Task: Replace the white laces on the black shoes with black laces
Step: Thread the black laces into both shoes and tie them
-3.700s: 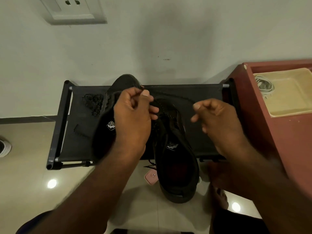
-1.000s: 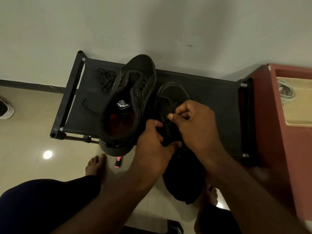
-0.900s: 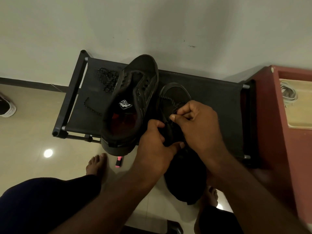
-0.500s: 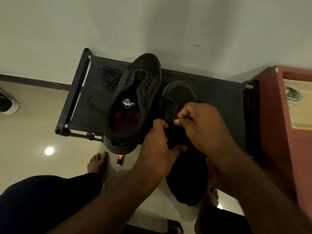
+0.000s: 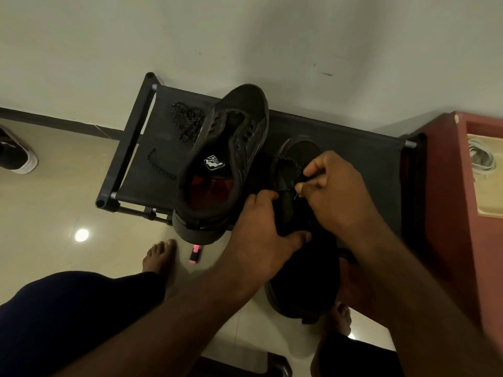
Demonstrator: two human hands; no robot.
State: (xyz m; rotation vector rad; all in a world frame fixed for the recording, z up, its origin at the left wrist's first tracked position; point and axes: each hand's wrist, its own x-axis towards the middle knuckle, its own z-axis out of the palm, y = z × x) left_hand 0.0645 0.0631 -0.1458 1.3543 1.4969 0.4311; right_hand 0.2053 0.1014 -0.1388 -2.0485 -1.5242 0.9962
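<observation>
- On the black fabric rack (image 5: 362,170), the right hand (image 5: 334,197) pinches a black lace (image 5: 288,160) over the nearer black shoe (image 5: 299,278).
- Beside it, the left hand (image 5: 258,235) grips that shoe's side.
- Alongside lies the second shoe (image 5: 234,142).

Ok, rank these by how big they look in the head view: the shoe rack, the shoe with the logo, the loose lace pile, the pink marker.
1. shoe rack
2. shoe with the logo
3. loose lace pile
4. pink marker; it lies on the floor, farther from the camera, so it may look smaller than it is.
</observation>
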